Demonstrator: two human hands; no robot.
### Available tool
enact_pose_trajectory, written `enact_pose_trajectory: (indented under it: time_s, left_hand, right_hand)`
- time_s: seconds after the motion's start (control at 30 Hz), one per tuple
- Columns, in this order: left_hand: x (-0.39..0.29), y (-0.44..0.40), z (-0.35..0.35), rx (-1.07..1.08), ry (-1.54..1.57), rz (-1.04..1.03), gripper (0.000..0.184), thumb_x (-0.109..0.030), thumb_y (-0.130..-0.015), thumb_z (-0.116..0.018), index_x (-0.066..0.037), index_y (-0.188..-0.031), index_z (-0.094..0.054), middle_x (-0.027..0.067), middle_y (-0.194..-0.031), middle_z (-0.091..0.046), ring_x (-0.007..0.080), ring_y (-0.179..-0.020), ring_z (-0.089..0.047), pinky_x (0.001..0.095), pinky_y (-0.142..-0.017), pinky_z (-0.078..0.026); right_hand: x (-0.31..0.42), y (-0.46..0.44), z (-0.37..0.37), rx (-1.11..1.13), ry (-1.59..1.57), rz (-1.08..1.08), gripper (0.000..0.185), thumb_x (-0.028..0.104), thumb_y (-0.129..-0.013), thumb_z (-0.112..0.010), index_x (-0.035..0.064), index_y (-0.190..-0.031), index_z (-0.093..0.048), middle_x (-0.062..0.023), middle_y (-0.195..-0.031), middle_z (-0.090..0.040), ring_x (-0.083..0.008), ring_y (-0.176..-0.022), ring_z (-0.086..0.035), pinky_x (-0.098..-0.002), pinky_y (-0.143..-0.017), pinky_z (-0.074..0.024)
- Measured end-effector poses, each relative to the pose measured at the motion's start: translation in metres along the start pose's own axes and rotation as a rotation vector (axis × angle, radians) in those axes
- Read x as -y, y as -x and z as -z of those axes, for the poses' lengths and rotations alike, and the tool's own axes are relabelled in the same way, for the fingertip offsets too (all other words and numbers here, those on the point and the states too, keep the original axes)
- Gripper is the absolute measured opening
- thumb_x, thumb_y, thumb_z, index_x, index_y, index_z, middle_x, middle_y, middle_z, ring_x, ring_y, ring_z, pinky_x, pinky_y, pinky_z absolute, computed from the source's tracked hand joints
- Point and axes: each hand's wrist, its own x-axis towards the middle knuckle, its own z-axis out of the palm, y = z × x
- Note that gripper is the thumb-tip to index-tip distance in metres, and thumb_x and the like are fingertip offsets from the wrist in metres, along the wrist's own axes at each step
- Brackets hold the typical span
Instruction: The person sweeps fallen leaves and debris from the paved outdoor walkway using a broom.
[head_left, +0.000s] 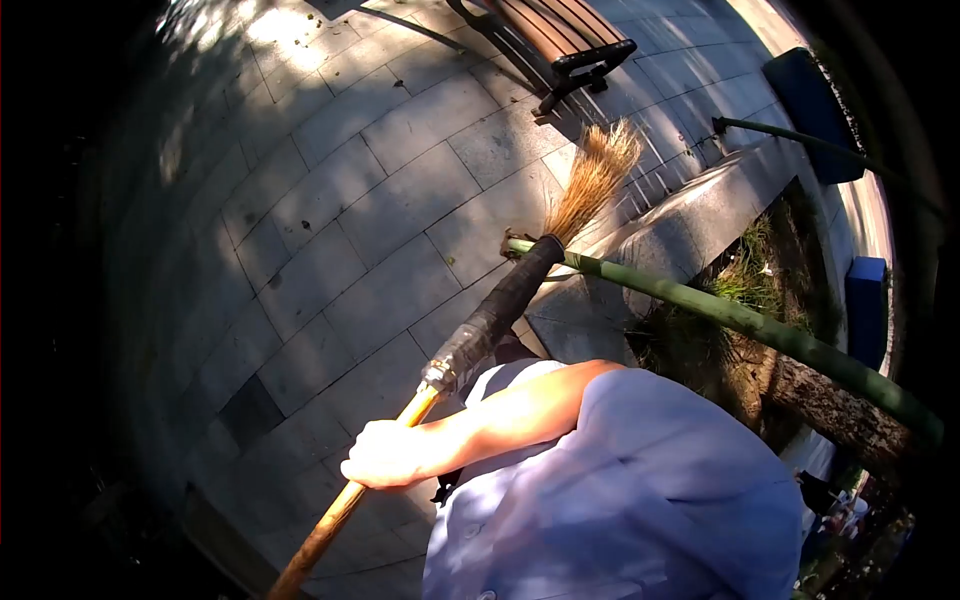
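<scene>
Broom (505,300), handle (325,524) inside hand (385,456), bristles (597,178) beyond

This looks like an outdoor public spot, such as a park or small square. Broad grey paving slabs (400,205) lie in dappled sun and shade. A slatted bench (562,32) stands on them, and beside the paving a stone-edged planting bed (715,205) has grass (755,272) and a tree trunk (838,405).
</scene>
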Motion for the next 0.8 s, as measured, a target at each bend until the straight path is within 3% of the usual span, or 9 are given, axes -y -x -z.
enact_pose_trajectory:
  time_s: [0.03,0.1,0.3,0.33,0.47,0.53,0.57,0.67,0.8]
  left_hand:
    - [0.033,0.006,-0.034,-0.044,0.034,0.058,0.026,-0.021,-0.088,-0.051,-0.004,-0.070,-0.045,0.0039,-0.056,-0.038,0.0186,-0.050,-0.045,0.0279,-0.047,-0.038]
    - [0.090,-0.030,-0.015,0.726,0.133,0.362,0.020,-0.023,-0.098,-0.045,-0.005,-0.094,-0.052,0.0056,-0.083,-0.052,0.0217,-0.098,-0.054,0.0412,-0.101,-0.038]
    - [0.205,0.095,-0.246,1.152,0.221,0.342,0.032,-0.032,-0.086,-0.065,-0.001,-0.095,-0.061,0.0153,-0.102,-0.062,0.0370,-0.111,-0.055,0.0490,-0.102,-0.038]
    - [0.212,0.113,-0.277,1.260,0.216,0.296,0.036,-0.033,-0.083,-0.068,0.000,-0.096,-0.062,0.0181,-0.107,-0.062,0.0396,-0.114,-0.054,0.0506,-0.101,-0.038]
    - [0.238,0.186,-0.362,1.510,0.137,0.000,0.028,-0.020,-0.083,-0.069,0.002,-0.099,-0.062,0.0206,-0.114,-0.061,0.0353,-0.113,-0.057,0.0427,-0.097,-0.043]
    - [0.239,0.208,-0.393,1.528,0.074,0.085,0.024,-0.014,-0.082,-0.068,0.003,-0.099,-0.063,0.0212,-0.116,-0.061,0.0314,-0.112,-0.057,0.0408,-0.097,-0.043]
    - [0.239,0.210,-0.408,1.569,0.064,0.095,0.021,-0.008,-0.082,-0.065,0.003,-0.099,-0.063,0.0208,-0.115,-0.062,0.0288,-0.110,-0.059,0.0375,-0.096,-0.044]
    - [0.235,0.189,-0.432,1.633,-0.092,0.196,0.019,-0.006,-0.081,-0.065,0.004,-0.098,-0.064,0.0208,-0.112,-0.063,0.0273,-0.108,-0.059,0.0360,-0.095,-0.045]
    - [0.184,0.089,-0.442,1.827,-0.104,-0.346,0.024,-0.015,-0.077,-0.068,0.006,-0.089,-0.062,0.0232,-0.095,-0.067,0.0320,-0.085,-0.069,0.0352,-0.075,-0.056]
  right_hand:
    - [-0.023,0.014,0.013,0.011,0.132,-0.128,0.010,0.017,-0.073,-0.061,0.0074,-0.072,-0.058,-0.0105,-0.062,-0.063,-0.0284,-0.059,-0.065,-0.0395,-0.053,-0.0504]
    - [-0.059,0.050,0.058,-0.036,0.270,-0.285,0.008,0.017,-0.070,-0.064,0.0093,-0.072,-0.060,-0.0097,-0.065,-0.064,-0.0277,-0.063,-0.066,-0.0395,-0.057,-0.0512]
    - [-0.185,0.211,0.176,-0.422,0.738,-0.619,0.014,0.012,-0.076,-0.059,0.0124,-0.089,-0.064,-0.0111,-0.085,-0.065,-0.0248,-0.089,-0.063,-0.0374,-0.077,-0.0469]
    - [-0.204,0.240,0.193,-0.437,0.691,-0.848,0.012,0.010,-0.075,-0.060,0.0119,-0.086,-0.065,-0.0110,-0.089,-0.065,-0.0275,-0.090,-0.062,-0.0384,-0.080,-0.0472]
    - [-0.252,0.336,0.235,-0.640,0.699,-1.128,0.018,0.003,-0.071,-0.061,0.0117,-0.086,-0.064,-0.0105,-0.089,-0.065,-0.0311,-0.094,-0.061,-0.0383,-0.080,-0.0482]
    - [-0.264,0.369,0.240,-0.749,0.741,-1.012,0.016,0.004,-0.062,-0.067,0.0072,-0.074,-0.056,-0.0132,-0.081,-0.060,-0.0336,-0.085,-0.059,-0.0395,-0.072,-0.0471]
    - [-0.270,0.378,0.240,-0.717,0.589,-1.179,0.016,0.004,-0.062,-0.068,0.0068,-0.074,-0.056,-0.0131,-0.081,-0.061,-0.0350,-0.083,-0.059,-0.0407,-0.070,-0.0476]
    - [-0.282,0.369,0.217,-0.688,0.477,-1.183,0.017,0.005,-0.064,-0.068,0.0074,-0.077,-0.057,-0.0120,-0.080,-0.061,-0.0350,-0.083,-0.059,-0.0426,-0.072,-0.0477]
    - [-0.262,0.266,0.187,-0.829,0.382,-0.953,0.013,0.009,-0.067,-0.065,0.0091,-0.078,-0.059,-0.0114,-0.082,-0.063,-0.0319,-0.089,-0.060,-0.0410,-0.078,-0.0481]
